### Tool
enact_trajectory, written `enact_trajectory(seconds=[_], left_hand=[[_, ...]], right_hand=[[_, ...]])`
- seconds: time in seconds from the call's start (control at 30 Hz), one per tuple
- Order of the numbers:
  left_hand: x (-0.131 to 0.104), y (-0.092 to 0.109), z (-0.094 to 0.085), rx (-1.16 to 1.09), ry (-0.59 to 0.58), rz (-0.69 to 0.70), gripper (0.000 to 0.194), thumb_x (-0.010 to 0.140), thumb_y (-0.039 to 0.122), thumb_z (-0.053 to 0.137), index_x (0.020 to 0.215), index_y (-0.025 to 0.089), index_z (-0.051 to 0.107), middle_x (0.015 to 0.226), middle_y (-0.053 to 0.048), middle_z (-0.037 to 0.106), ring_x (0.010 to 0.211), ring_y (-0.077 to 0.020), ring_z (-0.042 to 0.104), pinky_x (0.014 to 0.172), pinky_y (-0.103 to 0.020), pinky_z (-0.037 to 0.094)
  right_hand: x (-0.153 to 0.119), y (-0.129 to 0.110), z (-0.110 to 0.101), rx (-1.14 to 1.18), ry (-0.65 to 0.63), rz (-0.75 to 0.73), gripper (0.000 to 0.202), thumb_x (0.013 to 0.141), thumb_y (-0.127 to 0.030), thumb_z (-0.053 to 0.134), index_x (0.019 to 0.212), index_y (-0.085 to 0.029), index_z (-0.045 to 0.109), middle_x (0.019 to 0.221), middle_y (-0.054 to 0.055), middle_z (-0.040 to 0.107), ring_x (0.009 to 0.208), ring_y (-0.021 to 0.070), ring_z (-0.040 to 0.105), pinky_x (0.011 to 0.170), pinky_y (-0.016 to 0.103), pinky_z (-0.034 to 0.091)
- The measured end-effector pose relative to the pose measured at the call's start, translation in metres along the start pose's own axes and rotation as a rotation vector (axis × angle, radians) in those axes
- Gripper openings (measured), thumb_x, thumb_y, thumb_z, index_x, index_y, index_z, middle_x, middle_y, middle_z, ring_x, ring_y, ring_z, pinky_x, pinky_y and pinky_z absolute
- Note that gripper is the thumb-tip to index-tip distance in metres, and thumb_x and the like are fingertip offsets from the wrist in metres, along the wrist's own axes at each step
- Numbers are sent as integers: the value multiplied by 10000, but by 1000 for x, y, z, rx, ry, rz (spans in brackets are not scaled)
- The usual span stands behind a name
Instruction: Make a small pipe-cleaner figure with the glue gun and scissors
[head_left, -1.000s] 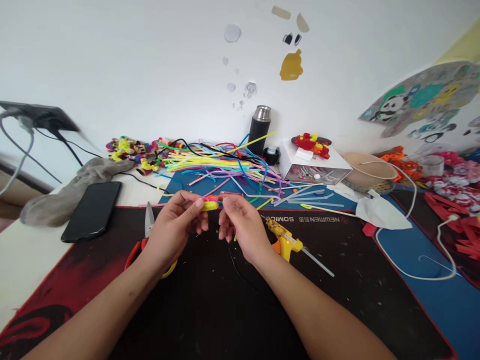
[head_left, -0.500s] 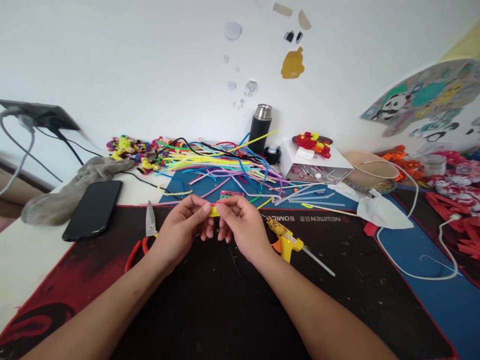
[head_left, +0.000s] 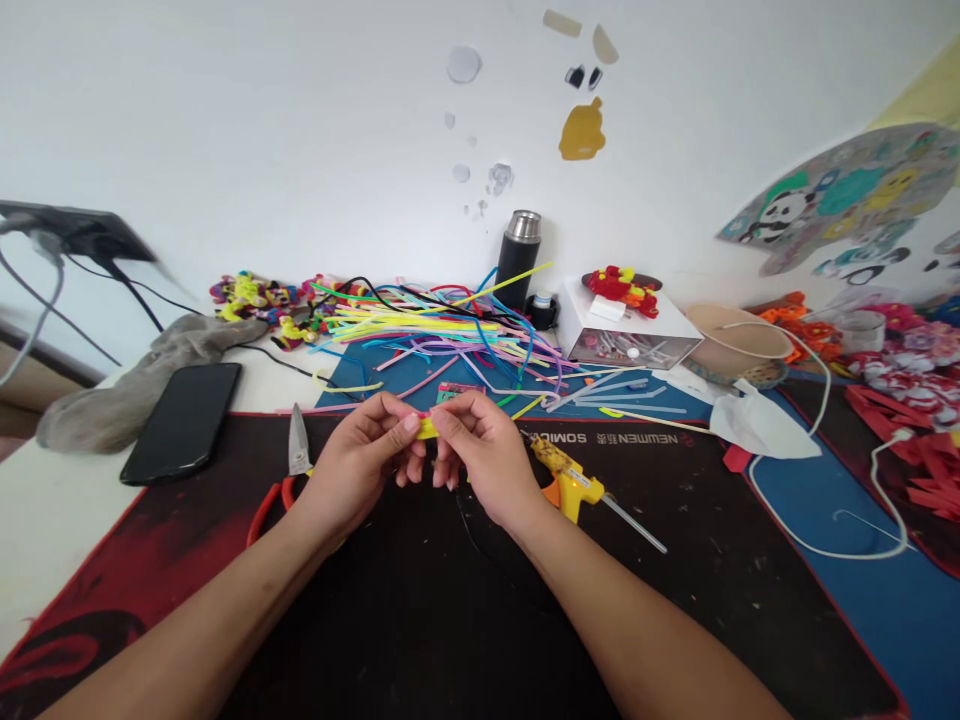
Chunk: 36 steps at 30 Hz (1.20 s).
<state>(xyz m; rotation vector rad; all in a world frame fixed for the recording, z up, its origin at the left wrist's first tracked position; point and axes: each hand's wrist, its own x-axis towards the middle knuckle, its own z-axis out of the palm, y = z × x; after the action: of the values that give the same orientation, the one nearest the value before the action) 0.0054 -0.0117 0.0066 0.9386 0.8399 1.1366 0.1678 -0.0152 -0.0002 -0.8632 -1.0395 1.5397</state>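
Both hands meet over the far part of the black desk mat (head_left: 420,600). Between their fingertips is a small yellow and pink piece (head_left: 427,428). My left hand (head_left: 367,450) pinches its left end, and my right hand (head_left: 484,450) grips the right end. Much of the piece is hidden by the fingers. Red-handled scissors (head_left: 298,445) lie beside my left wrist, partly covered by the forearm. Just right of my right hand rests a yellow glue gun (head_left: 576,484) with a clear glue stick in its back.
Behind the hands is a pile of coloured pipe cleaners (head_left: 420,320), with a black thermos (head_left: 519,260) and a white box (head_left: 637,325). A phone (head_left: 181,422) lies left; a beige bowl (head_left: 739,340) and white cable stand at right.
The view has shifted slightly. Both hands still hold the small piece, and a little more of its pink part shows between the fingertips.
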Motion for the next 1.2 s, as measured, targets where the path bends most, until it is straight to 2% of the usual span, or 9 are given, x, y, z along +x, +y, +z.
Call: enact_trajectory(seconds=[0.2,0.33,0.57,0.73,0.8,0.97,1.2], left_hand=[[0,-1,2,33,27,9,444,777,481,958,886,196,636,633,27,708,449,-112,621,407,-179,429],[0,-1,2,111,42,34,440,808,499,931,948,198,643,644,26,705,501,-127,647,456,-199,472],[1,1,2,194,37,36,459,836,511,901,982,226,573,635,53,676,521,-141,640,474,-215,471],[-2,2,1,198,4,-18,500,911,652,768,1097,220,598,651,13,694,579,-177,660,533,-252,495],[-3,3,1,187,-8,-30,502,921,651,759,1124,215,614,672,7,700,599,-177,664,541,-252,496],[-1,3,0,171,13,1,394,895,534,842,1001,207,649,677,22,679,587,-154,650,530,-238,490],[-1,4,-3,209,28,86,361,881,506,866,907,197,680,647,16,680,557,-144,632,516,-232,478]], right_hand=[[0,1,0,-17,22,5,353,902,-532,791,938,-230,610,583,-89,622,418,109,612,380,191,429],[1,1,0,-49,44,-1,357,902,-537,786,943,-228,612,586,-84,620,426,110,612,382,192,426],[1,-1,-2,-115,62,2,342,917,-536,770,959,-233,618,602,-87,601,429,107,603,386,195,417],[1,0,-2,-144,53,1,333,935,-536,753,994,-232,629,605,-84,607,437,109,605,392,201,422],[1,1,-2,-143,35,-1,325,935,-528,750,988,-232,625,594,-87,605,430,108,597,390,199,419],[0,0,0,-131,10,-5,311,936,-508,742,996,-226,627,584,-90,603,425,107,596,389,195,412],[-2,-4,1,-126,-3,51,398,917,-554,758,1112,-229,636,675,-78,635,455,112,637,394,200,416]])
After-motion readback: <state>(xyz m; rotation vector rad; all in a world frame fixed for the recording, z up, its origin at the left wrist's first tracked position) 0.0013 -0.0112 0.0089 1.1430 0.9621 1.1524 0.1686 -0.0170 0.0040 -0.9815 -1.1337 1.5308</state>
